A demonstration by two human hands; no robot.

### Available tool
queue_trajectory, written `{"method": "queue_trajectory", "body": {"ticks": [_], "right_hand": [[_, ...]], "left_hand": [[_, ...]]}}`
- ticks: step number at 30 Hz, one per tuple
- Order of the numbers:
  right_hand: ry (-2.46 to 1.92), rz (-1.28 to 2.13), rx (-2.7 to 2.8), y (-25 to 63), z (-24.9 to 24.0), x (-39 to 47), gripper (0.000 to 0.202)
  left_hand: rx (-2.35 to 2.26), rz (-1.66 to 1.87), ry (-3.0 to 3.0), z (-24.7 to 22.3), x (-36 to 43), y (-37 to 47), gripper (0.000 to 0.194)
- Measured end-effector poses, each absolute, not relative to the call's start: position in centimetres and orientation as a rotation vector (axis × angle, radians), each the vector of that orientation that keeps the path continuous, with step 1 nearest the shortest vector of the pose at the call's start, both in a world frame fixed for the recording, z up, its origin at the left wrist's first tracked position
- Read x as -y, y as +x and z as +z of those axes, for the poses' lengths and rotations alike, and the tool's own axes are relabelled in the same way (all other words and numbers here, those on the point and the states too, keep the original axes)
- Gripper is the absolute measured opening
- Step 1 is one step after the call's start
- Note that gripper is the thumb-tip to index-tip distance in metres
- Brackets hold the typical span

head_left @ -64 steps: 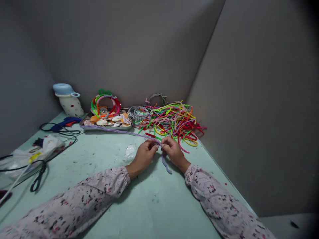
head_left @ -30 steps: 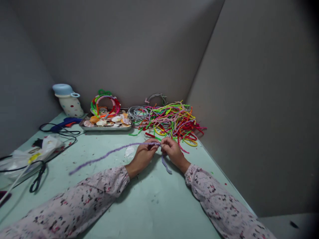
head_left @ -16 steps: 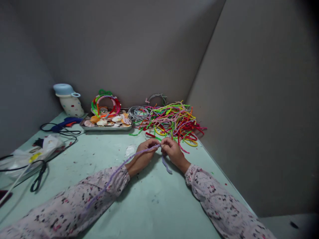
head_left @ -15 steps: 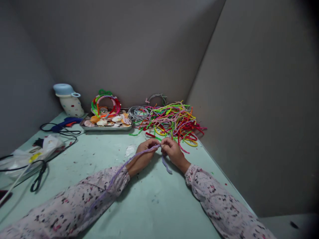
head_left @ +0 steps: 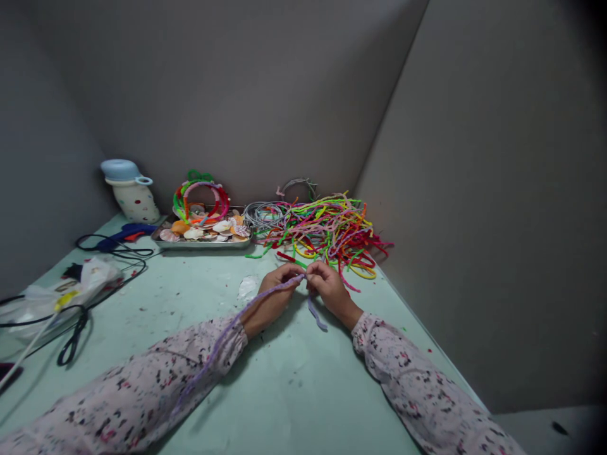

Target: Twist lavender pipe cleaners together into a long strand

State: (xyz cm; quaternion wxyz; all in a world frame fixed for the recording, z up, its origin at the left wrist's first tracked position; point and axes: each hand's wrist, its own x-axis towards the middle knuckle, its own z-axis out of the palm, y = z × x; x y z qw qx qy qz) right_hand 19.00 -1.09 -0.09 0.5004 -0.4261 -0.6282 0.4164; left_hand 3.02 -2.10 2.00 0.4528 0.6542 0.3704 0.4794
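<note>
A fuzzy purple pipe cleaner (head_left: 253, 302) runs from between my fingertips back over my left wrist and along the sleeve. My left hand (head_left: 279, 294) pinches it at the middle of the table. Close against it, my right hand (head_left: 331, 291) is closed on the same pipe cleaner, and a short purple end hangs below the fingers. The exact spot where the fingertips meet is small and partly hidden. Just beyond my hands lies a red and green pipe cleaner piece (head_left: 291, 260).
Behind my hands spreads a heap of colourful pipe cleaners (head_left: 332, 224), with coiled grey wire (head_left: 265, 216) beside it. A metal tray (head_left: 203, 245) holds shells and wrapped rings (head_left: 202, 193). Farther left are a bottle (head_left: 133, 193), black cables (head_left: 80, 328) and a plastic bag (head_left: 95, 278).
The purple strand's long tail has shifted slightly over the left sleeve. Both hands stay in nearly the same place.
</note>
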Motion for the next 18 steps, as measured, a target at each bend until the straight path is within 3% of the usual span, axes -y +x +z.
{"method": "queue_trajectory", "body": {"ticks": [18], "right_hand": [[-1.038,1.016,1.504,18.98,-0.1,1.12,0.005]], "left_hand": [[-0.89,1.179,1.653,1.98,1.73,3.01,0.017]]}}
